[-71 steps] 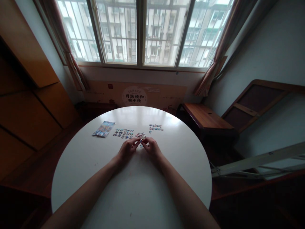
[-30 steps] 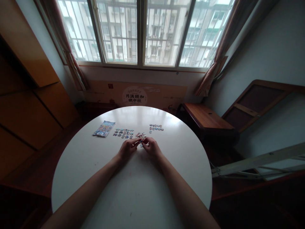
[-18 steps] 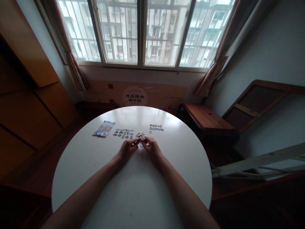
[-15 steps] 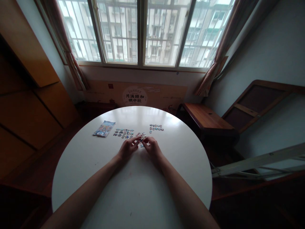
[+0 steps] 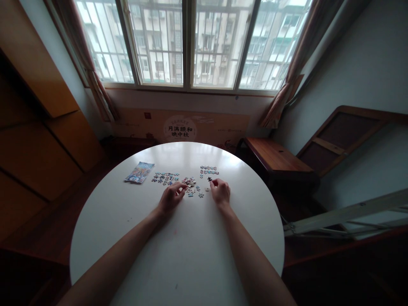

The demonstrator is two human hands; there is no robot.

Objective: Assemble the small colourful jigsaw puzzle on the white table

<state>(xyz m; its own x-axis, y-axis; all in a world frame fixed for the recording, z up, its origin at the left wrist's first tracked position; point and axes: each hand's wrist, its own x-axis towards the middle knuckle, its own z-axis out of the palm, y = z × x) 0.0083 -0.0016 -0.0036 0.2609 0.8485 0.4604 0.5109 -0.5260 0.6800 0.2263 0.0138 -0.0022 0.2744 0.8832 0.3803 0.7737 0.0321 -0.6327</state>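
Observation:
My right hand (image 5: 221, 192) pinches a dark jigsaw puzzle piece (image 5: 209, 179) at its fingertips, just below a partly joined group of puzzle pieces (image 5: 209, 172). At the left edge of the loose pile of jigsaw pieces (image 5: 190, 181), my left hand (image 5: 172, 196) rests with fingers loosely curved, thumb and forefinger apart, and no piece visible between them. Several single pieces lie between the hands, among them a star-shaped piece (image 5: 201, 195) and a pale piece turned face down (image 5: 207, 189). Spread-out pieces (image 5: 165, 177) lie in rows beyond the left hand.
A colourful picture sheet or packet (image 5: 140, 172) lies on the round white table (image 5: 153, 263) at the far left. A wooden bench (image 5: 277, 156) stands past the table's right edge. A metal frame (image 5: 347, 212) leans at the right.
My hands have come apart. The right hand has moved right, carrying the dark puzzle piece toward the joined group; the left has stayed by the pile. Loose pieces between them are now uncovered.

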